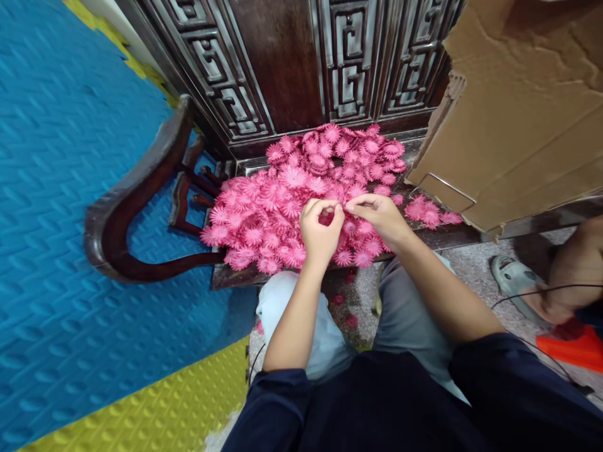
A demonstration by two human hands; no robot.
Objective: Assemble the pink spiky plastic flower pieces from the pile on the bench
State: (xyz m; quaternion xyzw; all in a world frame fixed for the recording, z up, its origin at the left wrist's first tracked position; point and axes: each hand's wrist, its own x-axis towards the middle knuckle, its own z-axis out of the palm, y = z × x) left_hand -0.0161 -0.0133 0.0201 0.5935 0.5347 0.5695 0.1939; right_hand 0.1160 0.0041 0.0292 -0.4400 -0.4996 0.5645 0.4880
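A large heap of pink flower-shaped pieces (264, 210) covers the seat of a dark wooden bench (235, 278). Over the front of the heap, my left hand (321, 229) has its thumb and forefinger pinched together in a ring. Just to its right, my right hand (379, 216) is also pinched, its fingertips nearly meeting those of the left. Something small and reddish may be between the fingertips, too small to make out. A smaller group of pink pieces (429, 212) lies to the right of the heap.
A curved wooden armrest (110, 232) stands at the left, beside blue matting (56, 188). The carved backrest (282, 63) rises behind the heap. A big cardboard box (522, 119) with a wire loop (447, 188) fills the right. Another person's foot in a sandal (518, 285) is at the lower right.
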